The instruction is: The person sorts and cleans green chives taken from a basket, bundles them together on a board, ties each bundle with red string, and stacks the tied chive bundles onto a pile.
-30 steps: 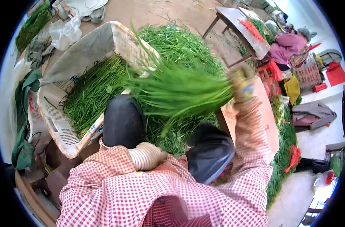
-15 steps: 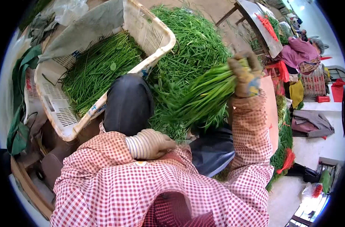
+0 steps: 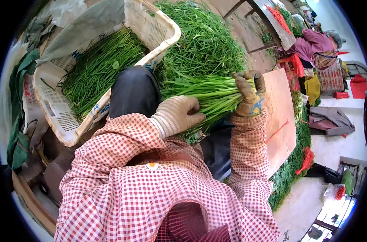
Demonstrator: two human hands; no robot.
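Observation:
My right hand [image 3: 248,93], in a soiled glove, is closed around the pale stem ends of a bunch of chives [image 3: 215,94]. The long green leaves point left, across my lap. My left hand [image 3: 179,115], in a glove with a striped cuff, is beside the leaves, its thumb and fingers apart; whether it touches them I cannot tell. Behind the bunch lies a big loose heap of chives [image 3: 203,44]. To the left, a white plastic crate [image 3: 167,38] holds more green stalks [image 3: 103,64], lying mostly lengthwise.
A pinkish board [image 3: 281,121] stands right of my right arm, with more greens [image 3: 290,177] and red ties [image 3: 306,161] beyond it. My dark-covered knee [image 3: 136,94] is against the crate. A table [image 3: 272,24] stands at the back right, near another person in a purple top [image 3: 312,44].
My right hand has come down and slightly left with the bunch, which now lies more level. My left hand has lifted from my lap toward the leaves, its fingers spreading.

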